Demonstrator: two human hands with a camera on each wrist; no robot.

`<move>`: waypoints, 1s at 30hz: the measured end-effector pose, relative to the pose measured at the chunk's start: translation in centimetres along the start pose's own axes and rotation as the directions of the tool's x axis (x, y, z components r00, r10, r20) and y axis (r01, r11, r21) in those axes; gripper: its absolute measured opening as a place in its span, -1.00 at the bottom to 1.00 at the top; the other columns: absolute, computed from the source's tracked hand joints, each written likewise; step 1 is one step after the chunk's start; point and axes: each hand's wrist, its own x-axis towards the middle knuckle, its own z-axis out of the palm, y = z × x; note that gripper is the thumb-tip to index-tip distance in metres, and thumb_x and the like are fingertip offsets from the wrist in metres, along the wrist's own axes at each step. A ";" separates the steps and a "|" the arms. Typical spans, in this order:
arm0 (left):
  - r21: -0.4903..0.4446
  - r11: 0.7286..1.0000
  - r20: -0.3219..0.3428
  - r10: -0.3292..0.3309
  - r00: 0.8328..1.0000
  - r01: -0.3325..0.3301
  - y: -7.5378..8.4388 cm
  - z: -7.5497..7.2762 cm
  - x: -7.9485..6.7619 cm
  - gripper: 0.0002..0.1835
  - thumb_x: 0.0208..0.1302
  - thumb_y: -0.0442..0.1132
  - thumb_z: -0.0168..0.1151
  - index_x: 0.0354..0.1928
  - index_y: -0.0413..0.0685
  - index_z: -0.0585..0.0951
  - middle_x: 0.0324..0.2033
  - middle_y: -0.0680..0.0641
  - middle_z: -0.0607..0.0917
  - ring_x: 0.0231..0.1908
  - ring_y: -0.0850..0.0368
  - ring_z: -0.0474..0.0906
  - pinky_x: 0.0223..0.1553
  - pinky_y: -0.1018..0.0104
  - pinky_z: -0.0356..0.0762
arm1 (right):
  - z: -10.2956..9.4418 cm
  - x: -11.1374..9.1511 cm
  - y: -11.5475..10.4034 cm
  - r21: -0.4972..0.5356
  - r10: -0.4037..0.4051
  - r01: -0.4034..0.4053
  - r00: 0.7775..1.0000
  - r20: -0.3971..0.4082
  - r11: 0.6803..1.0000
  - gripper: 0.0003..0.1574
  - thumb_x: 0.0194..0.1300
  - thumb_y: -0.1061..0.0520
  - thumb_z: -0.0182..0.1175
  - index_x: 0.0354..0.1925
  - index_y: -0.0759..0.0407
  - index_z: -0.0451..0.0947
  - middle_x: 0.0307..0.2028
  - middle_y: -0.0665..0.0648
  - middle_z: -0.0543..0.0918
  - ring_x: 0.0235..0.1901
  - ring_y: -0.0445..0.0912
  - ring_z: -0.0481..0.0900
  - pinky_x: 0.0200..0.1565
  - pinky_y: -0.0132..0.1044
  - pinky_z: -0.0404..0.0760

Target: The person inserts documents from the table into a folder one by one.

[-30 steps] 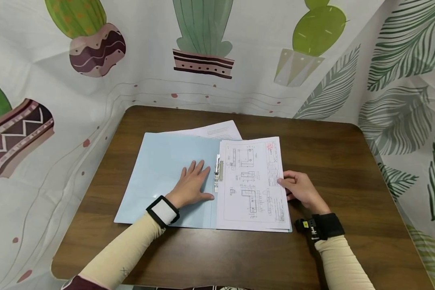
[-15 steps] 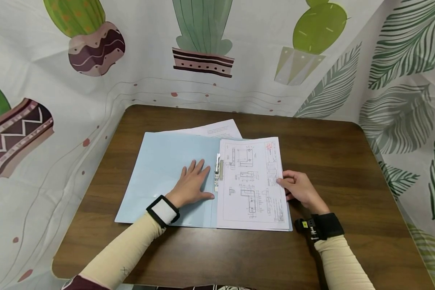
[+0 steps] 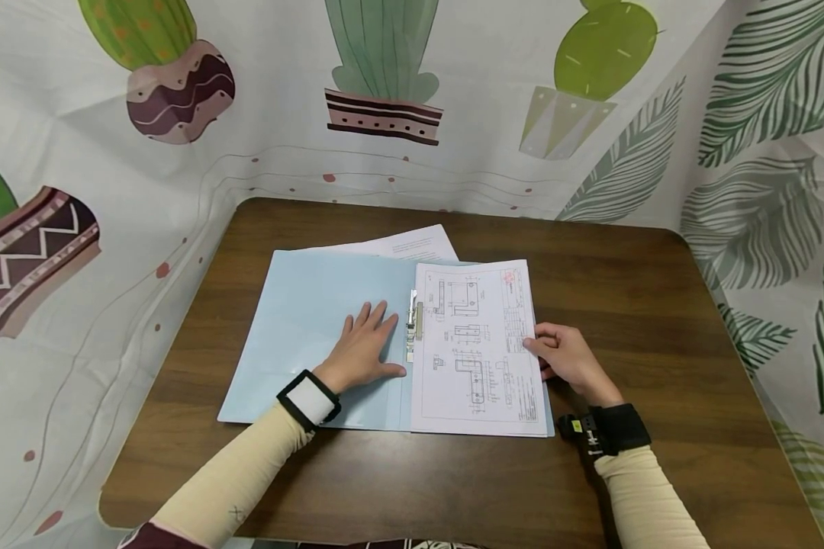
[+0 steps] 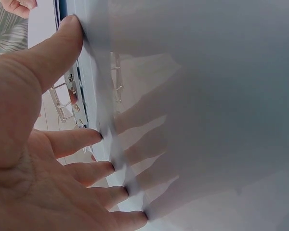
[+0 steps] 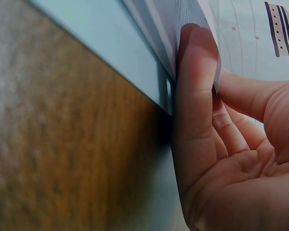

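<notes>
A light blue folder [image 3: 295,305] lies spread on the table. Its metal lever clip [image 3: 412,328] runs along the spine. On the right side rests a stack of white sheets, topped by a technical drawing [image 3: 481,396] with a red stamp. My left hand [image 3: 360,351] rests on the inside of the left cover, fingers spread; the left wrist view shows its fingertips touching the glossy blue surface. My right hand [image 3: 570,354] pinches the stack's right edge between thumb and index finger. In the right wrist view, paper [image 5: 209,29] stands between them, with more sheets behind the index finger.
Another white printed sheet [image 3: 426,242] sticks out from beneath the folder at the back. The brown wooden table [image 3: 611,282] extends around the folder on all sides. Behind it hangs a white cloth [image 3: 487,91] printed with cacti and leaves.
The top drawing's right edge has shifted very slightly to the left and its upper right corner lies flatter. Both hands stay in nearly the same place.
</notes>
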 end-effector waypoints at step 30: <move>0.013 1.000 0.016 -0.003 1.000 0.003 0.5 -0.7 -0.1 0.10 0.09 0.23 0.54 0.54 -0.19 0.29 0.58 -0.33 0.07 0.55 -0.41 -0.15 0.41 -0.46 -0.10 | 0.6 -0.3 -0.6 -0.260 -0.033 0.005 0.994 -0.102 0.965 -0.28 0.49 0.11 0.25 0.48 0.27 0.29 -0.27 0.22 0.77 -0.51 -0.01 0.69 -0.47 -0.16 0.69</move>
